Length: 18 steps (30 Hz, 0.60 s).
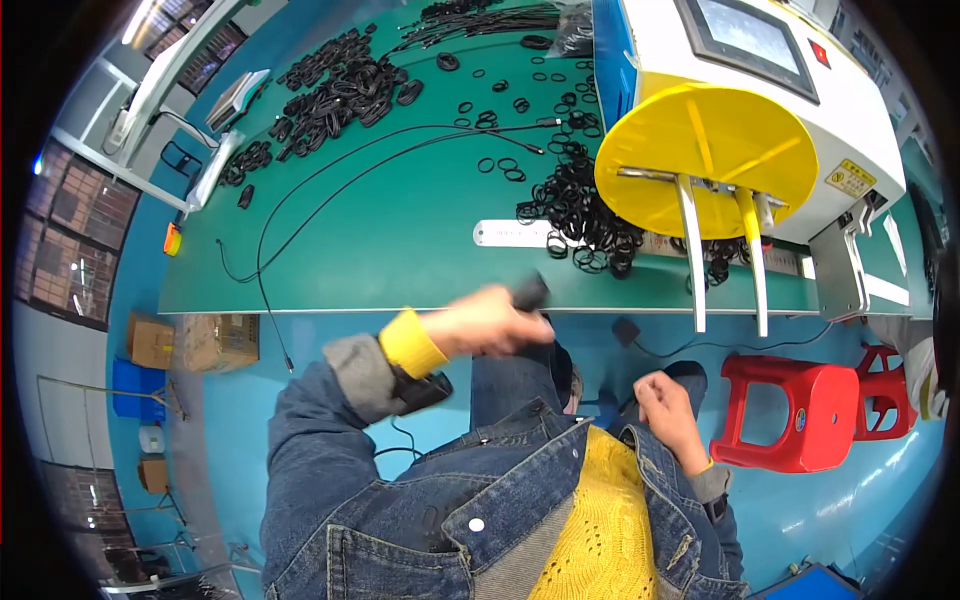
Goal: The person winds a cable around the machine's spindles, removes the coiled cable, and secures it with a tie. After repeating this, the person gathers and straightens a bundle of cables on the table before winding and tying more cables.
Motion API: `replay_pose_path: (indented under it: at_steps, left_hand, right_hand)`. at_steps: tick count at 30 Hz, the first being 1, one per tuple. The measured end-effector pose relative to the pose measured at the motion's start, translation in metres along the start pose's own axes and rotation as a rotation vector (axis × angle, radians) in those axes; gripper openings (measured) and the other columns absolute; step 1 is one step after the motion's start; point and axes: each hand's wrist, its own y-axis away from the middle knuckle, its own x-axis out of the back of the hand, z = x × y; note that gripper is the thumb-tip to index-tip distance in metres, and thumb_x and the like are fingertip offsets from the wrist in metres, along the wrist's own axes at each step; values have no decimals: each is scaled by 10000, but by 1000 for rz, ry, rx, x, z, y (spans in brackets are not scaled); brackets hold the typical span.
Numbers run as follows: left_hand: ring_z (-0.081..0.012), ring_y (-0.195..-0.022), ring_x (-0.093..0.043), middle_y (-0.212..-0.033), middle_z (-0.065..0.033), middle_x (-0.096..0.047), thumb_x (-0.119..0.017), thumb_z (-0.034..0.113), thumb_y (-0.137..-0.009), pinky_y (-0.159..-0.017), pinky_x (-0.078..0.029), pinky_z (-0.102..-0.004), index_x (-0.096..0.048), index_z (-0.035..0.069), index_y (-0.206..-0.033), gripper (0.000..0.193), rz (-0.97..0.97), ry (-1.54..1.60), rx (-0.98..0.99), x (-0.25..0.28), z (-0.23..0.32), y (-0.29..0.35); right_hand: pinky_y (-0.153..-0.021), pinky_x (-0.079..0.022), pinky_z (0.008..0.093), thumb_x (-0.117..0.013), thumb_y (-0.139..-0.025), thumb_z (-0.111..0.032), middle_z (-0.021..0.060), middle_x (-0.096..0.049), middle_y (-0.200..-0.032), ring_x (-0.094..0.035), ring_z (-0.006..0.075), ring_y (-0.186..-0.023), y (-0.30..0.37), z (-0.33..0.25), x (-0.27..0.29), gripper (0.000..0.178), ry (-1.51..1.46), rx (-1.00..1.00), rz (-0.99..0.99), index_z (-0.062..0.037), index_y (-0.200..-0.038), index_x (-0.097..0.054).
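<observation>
Left hand: the left hand (490,322) is at the front edge, fingers wrapped around a blurred black object (530,292), its kind unclear.
Right hand: the right hand (668,408) is near the lap, well apart from the edge, fingers curled inward; cannot tell whether they pinch anything.
Front edge: the tabletop (370,285) ends just beside the left hand; a long cable (262,240) loops across it, one end hanging past the edge.
Room: green surface shows between the cable and the ruler (510,233); at right, prongs (692,255) of the machine (865,110) jut beyond the edge.
Bands: a heap of black bands (575,200) partly covers the ruler.
Coils: black coils (345,100) lie piled at far left.
Bag: a clear bag (573,30) at the back holds dark pieces.
Boxes: cardboard boxes (222,343) stand on the floor, contents hidden.
</observation>
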Motion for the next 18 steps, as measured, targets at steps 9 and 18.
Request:
replay_pose_path:
  at_steps: [9,18]
  left_hand:
    - [-236,-940,-613,-982,-164,-646,-655,205,-763,-850,-463,-337,-606,-16,-1071,383,1182,-429,-506,280,83,-31]
    - [-333,-855,-600,-897,-145,-634,-598,200,-793,-771,-473,-434,-636,76,-951,204,1108,-1123,-454,209,44,-138]
  right_hand:
    - [-475,-382,215,-551,-876,-198,-10,-520,-614,-504,61,-525,10,7,1,199,56,-136,58,-9,-812,-549]
    - [-485,-407,228,-571,-852,-172,10,-543,-614,-529,72,-536,9,1,-2,179,178,-176,87,3,-818,-564]
